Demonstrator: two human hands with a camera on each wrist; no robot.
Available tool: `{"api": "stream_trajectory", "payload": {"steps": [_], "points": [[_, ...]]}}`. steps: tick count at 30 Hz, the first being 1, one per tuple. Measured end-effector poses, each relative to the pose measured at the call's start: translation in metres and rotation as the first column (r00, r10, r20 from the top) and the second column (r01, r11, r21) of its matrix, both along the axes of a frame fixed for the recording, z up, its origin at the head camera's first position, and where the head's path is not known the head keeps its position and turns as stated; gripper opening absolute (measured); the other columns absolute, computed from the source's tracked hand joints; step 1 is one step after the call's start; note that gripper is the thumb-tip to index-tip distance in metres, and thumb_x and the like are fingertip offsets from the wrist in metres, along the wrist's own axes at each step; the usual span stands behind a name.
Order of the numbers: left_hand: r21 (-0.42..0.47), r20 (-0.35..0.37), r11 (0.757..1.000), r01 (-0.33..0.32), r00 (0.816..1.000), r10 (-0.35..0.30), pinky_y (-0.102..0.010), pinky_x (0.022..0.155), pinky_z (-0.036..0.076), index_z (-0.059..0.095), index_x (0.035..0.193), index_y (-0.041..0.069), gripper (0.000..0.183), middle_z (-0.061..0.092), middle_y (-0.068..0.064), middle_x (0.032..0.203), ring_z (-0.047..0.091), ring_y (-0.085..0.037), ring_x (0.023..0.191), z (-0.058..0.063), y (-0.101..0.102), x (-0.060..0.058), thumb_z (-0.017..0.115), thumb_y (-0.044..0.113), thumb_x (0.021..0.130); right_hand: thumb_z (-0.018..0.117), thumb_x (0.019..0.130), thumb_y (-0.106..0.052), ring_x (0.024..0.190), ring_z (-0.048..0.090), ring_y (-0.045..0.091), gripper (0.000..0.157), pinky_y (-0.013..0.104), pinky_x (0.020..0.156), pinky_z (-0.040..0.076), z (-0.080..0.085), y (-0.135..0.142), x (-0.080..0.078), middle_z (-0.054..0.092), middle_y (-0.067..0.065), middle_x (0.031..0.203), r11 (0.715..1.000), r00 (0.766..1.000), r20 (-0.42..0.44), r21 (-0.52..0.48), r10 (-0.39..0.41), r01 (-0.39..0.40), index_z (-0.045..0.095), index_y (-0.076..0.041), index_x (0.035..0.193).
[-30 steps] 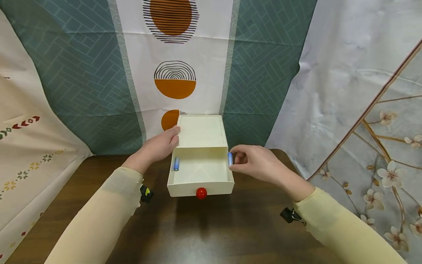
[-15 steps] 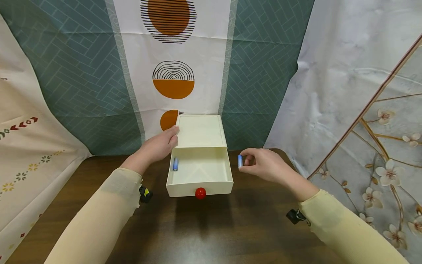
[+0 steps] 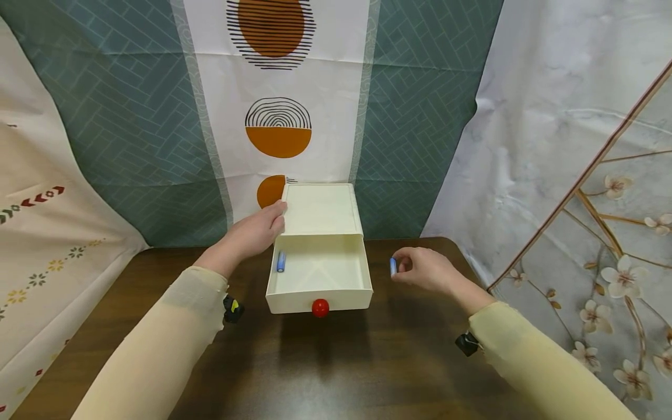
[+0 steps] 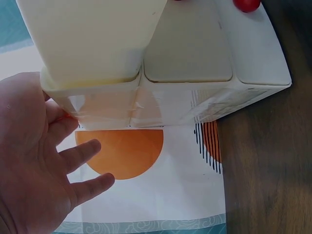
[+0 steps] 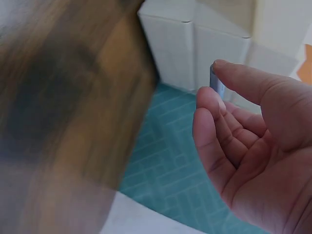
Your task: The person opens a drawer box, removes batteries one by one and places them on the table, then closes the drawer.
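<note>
A cream drawer unit (image 3: 321, 209) stands at the back of the table, its top drawer (image 3: 318, 300) pulled out by its red knob side. Inside, along the drawer's left wall, lies a blue battery (image 3: 281, 262). My left hand (image 3: 255, 232) rests against the unit's upper left edge; in the left wrist view several of its fingers (image 4: 92, 190) stretch out past the side wall, the thumb hidden. Off to the right of the drawer, my right hand (image 3: 426, 269) pinches a second blue battery (image 3: 393, 266) upright between thumb and fingertips, also visible in the right wrist view.
Two lower drawers (image 4: 190, 44) of the unit are closed. Its side has clear tape on it. The dark wooden table (image 3: 315, 373) extends in front and to both sides. Patterned cloths (image 3: 420, 116) hang behind and at both sides.
My right hand has moved right, away from the drawer's right wall and slightly toward me, carrying the battery. The left hand, the drawer and the battery inside have stayed put.
</note>
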State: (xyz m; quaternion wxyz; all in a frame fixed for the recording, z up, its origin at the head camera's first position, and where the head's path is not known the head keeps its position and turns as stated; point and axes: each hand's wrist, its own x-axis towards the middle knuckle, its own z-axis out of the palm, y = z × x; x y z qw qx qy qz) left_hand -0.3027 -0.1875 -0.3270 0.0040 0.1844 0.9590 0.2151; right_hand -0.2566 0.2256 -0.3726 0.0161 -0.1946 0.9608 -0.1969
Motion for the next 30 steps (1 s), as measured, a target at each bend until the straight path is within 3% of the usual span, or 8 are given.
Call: {"api": "stream_trajectory", "payload": {"steps": [8,17,30], "points": [[-0.002,0.001,1.0,-0.002,1.0,0.002,-0.053,0.135,0.019,0.023,0.176,0.004,0.063,0.02,-0.016,0.182,0.022,-0.035,0.167,-0.002,0.002,-0.001,0.029,0.031,0.12,0.084,0.09,-0.016,0.075,0.06,0.01,0.039,0.036,0.074,0.052,-0.027,0.001,-0.014,0.067,-0.009,0.082,1.0,1.0,-0.017,0.003,0.003,-0.003,0.075,-0.003,0.126],[-0.003,-0.002,1.0,-0.007,1.0,0.007,-0.052,0.135,0.019,0.023,0.176,0.005,0.063,0.021,-0.016,0.182,0.022,-0.035,0.167,-0.001,0.003,0.0,0.03,0.032,0.12,0.084,0.093,-0.015,0.065,0.064,0.01,0.043,0.035,0.067,0.052,-0.054,0.0,-0.035,0.067,-0.006,0.079,1.0,0.999,0.041,0.019,-0.021,0.02,0.072,0.001,0.132],[-0.02,-0.027,1.0,-0.017,0.999,0.017,-0.051,0.135,0.02,0.026,0.175,0.004,0.062,0.022,-0.015,0.182,0.024,-0.034,0.167,-0.002,0.001,0.001,0.029,0.031,0.12,0.083,0.095,-0.012,0.066,0.068,0.011,0.041,0.035,0.072,0.054,-0.063,-0.009,-0.053,0.07,-0.003,0.08,0.999,0.99,0.143,0.046,0.005,-0.011,0.072,0.003,0.131]]}}
